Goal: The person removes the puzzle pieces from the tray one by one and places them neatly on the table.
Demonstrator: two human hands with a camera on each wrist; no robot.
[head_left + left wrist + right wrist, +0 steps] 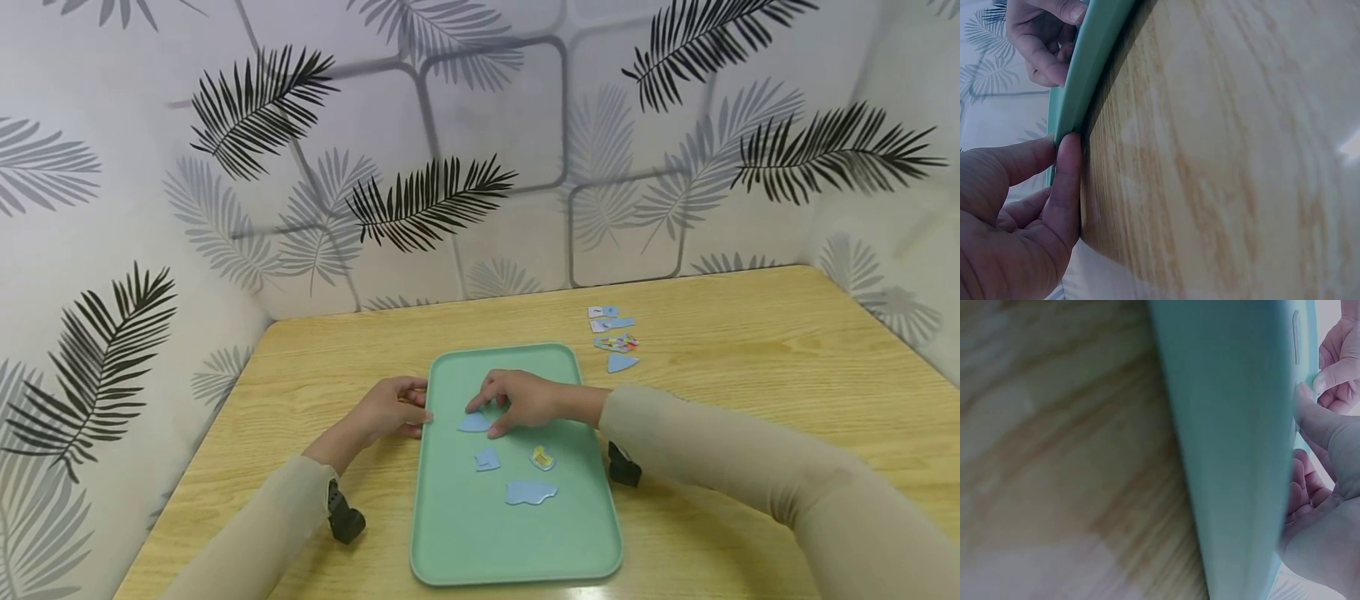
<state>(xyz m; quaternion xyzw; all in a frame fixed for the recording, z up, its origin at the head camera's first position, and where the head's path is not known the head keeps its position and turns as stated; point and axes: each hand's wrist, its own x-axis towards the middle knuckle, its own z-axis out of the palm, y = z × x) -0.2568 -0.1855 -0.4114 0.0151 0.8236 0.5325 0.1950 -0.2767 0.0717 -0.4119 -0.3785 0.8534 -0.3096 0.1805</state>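
Observation:
A light green tray (480,546) lies on the wooden table. My left hand (386,408) holds the tray's left rim, thumb on top and fingers at the outside, as the left wrist view also shows. Over the tray's far half, my right hand (525,398) has its index finger and thumb at two edges of a light blue flat puzzle piece (471,425), pinching it low on the tray. Nearer to me on the tray lie a small blue piece (487,459), a piece with yellow print (542,458) and a wide, wavy-edged blue piece (531,492).
Right of the tray's far end, more pieces lie in a column on the table (750,350): small joined ones (603,312), a multicoloured one (617,342) and a blue triangular one (621,362). A leaf-patterned wall covering (510,242) rises behind the table.

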